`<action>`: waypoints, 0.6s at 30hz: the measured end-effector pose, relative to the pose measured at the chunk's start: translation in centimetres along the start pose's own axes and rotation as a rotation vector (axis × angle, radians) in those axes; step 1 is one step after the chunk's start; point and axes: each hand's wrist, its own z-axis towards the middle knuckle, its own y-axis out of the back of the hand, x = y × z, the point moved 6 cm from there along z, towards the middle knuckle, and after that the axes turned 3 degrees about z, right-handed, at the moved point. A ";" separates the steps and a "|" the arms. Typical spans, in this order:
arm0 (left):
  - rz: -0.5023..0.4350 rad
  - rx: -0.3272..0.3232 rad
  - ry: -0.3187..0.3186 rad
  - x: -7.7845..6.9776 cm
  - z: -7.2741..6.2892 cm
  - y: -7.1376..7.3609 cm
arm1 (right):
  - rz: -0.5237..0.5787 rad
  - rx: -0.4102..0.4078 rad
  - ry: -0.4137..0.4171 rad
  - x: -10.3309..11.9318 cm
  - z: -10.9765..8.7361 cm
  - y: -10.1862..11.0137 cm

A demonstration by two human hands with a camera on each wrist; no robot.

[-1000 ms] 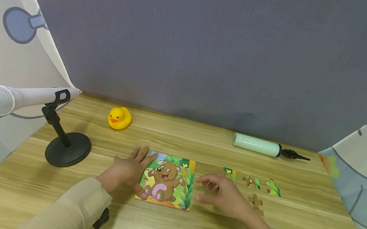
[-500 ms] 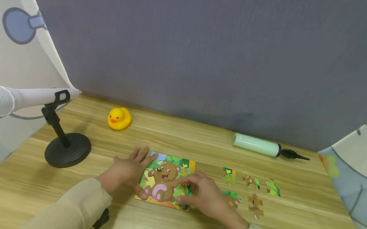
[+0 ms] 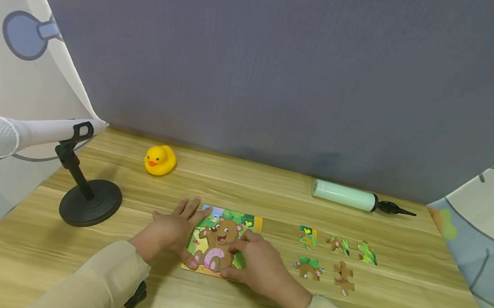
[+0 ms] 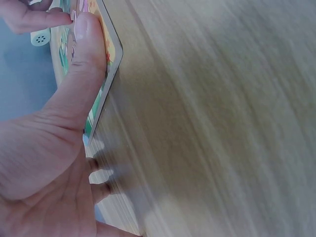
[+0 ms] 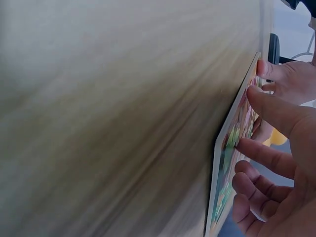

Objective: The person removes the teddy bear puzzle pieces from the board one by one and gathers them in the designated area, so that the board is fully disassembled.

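A square jigsaw puzzle [image 3: 225, 216] with a smiling brown bear on it lies flat on the wooden table. Across its left edge rests my left hand [image 3: 172, 231], fingers spread and thumb [image 4: 88, 37] down on the picture. My right hand [image 3: 260, 265] lies over the right side, covering part of the picture. In the right wrist view its thumb [image 5: 264, 101] and index finger touch the puzzle surface, well apart from each other; the other fingers are loosely bent. I see no loose piece between them.
Several loose puzzle pieces lie to the right, among them a bear-head piece [image 3: 309, 269] and a green piece [image 3: 367, 252]. Farther back are a yellow rubber duck [image 3: 160, 160] and a pale green hand pump [image 3: 344, 195]. A white microphone [image 3: 30, 131] on a black stand is at left.
My right hand has moved left from beside the loose pieces onto the puzzle's right side, uncovering the bear-head piece. The left hand has stayed in place.
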 end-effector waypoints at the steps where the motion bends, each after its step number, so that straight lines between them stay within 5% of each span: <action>1: -0.001 -0.001 0.000 0.0 0.0 0.0 | 0.000 -0.001 0.001 0.1 0.0 -0.1; 18: 0.007 -0.006 0.001 0.0 0.0 0.0 | -0.030 0.021 -0.021 0.5 0.8 -0.4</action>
